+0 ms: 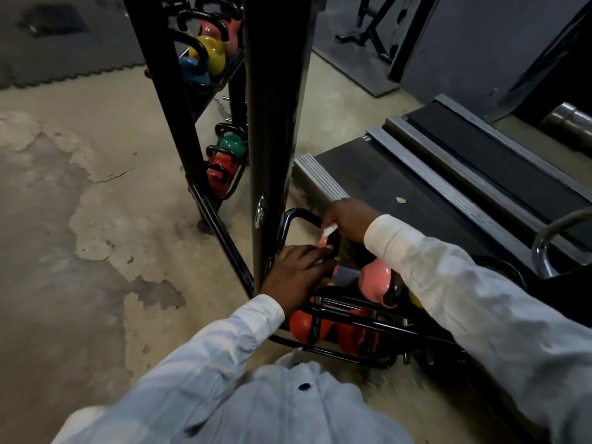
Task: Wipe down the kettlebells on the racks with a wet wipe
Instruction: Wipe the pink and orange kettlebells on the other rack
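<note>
Wiping handle of pink kettlebell point(301, 214) on rack point(275, 123), 4 o'clock of centre: right hand point(347, 219) pinches wet wipe point(330, 229) at 12, left hand point(298, 274) steadies it, fingers point(315, 251) flat; body apparently due next.

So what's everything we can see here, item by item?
pink kettlebells: two, pink, upper shelf; one sits under the hands.
red kettlebells: two, red, shelf below.
far kettlebells: several, pink, yellow, blue, green, red, left of the black post.
wet wipe: one, white, on the black handle.
rack: one, black, front right.
treadmills: two, grey and black, right.
left hand: rests on the nearer pink kettlebell.
right hand: pinches the wet wipe.
</note>
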The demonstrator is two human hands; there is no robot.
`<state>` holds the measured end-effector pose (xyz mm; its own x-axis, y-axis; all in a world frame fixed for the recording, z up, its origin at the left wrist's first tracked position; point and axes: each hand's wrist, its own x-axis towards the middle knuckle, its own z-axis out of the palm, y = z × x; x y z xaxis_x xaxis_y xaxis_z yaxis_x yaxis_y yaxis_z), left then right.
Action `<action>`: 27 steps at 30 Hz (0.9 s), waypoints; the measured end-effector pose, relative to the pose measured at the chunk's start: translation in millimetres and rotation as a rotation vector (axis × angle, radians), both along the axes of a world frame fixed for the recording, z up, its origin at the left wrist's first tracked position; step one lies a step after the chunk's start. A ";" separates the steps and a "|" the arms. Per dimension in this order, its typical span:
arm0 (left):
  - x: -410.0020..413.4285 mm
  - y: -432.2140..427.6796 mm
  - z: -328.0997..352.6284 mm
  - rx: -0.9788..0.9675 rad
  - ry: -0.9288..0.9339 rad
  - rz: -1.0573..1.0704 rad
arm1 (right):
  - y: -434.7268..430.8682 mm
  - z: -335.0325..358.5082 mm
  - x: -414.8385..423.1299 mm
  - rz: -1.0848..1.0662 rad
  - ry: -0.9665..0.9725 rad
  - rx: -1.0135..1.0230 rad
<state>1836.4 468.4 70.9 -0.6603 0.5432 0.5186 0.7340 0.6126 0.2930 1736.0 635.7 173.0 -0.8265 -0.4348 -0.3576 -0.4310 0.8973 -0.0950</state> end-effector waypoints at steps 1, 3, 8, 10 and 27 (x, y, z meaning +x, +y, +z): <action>0.0 1.0 0.1 -0.009 0.010 -0.002 | -0.6 3.9 -3.9 0.002 -0.012 0.009; -0.5 2.9 1.9 -0.019 0.044 -0.009 | 2.4 2.5 -9.4 -0.088 -0.049 0.009; -1.2 1.5 1.4 -0.007 0.079 0.017 | 14.4 -41.5 7.6 -0.602 0.046 -0.317; -1.6 -1.5 -0.6 -0.012 0.051 0.027 | 11.8 -55.9 27.4 -0.937 -0.024 -0.752; -4.1 -13.6 -0.7 -0.095 -0.001 -0.080 | 2.8 3.6 -1.1 -0.213 -0.112 -0.154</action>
<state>1832.3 454.7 70.1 -0.6137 0.6405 0.4617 0.7812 0.5772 0.2377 1734.9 638.5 176.6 -0.8640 -0.3119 -0.3953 -0.2136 0.9379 -0.2733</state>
